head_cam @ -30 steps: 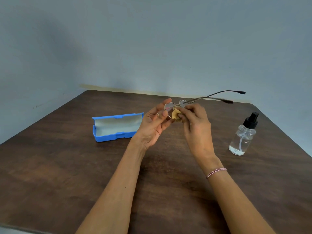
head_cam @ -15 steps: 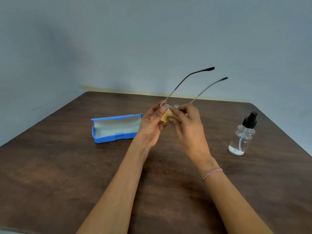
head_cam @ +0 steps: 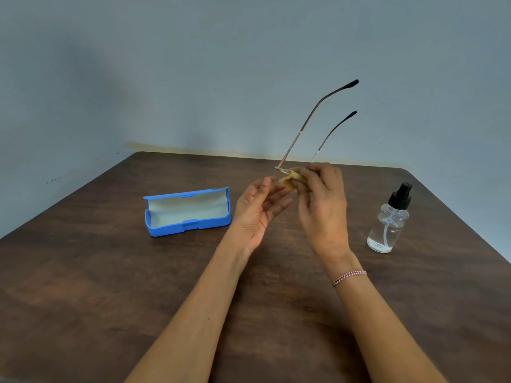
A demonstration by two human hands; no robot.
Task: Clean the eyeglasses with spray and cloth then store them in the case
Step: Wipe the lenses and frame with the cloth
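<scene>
My right hand (head_cam: 322,205) holds the eyeglasses (head_cam: 305,128) above the table, pinched through a small yellow cloth (head_cam: 290,180) at the lenses. The lenses are mostly hidden by my fingers; both temple arms point up and to the right. My left hand (head_cam: 257,208) is just left of the cloth with its palm up and its fingers relaxed, apart from the glasses and holding nothing. The blue case (head_cam: 188,212) lies open on the table to the left of my hands, with a pale lining. The clear spray bottle (head_cam: 388,225) with a black pump stands upright to the right.
A dark brown wooden table (head_cam: 110,286) runs up to a grey-blue wall. Its right edge slants past the bottle. A braided bracelet (head_cam: 349,277) sits on my right wrist.
The temple arms swung from pointing right to pointing upward. My left hand let go of the glasses and opened; my right hand now holds them alone.
</scene>
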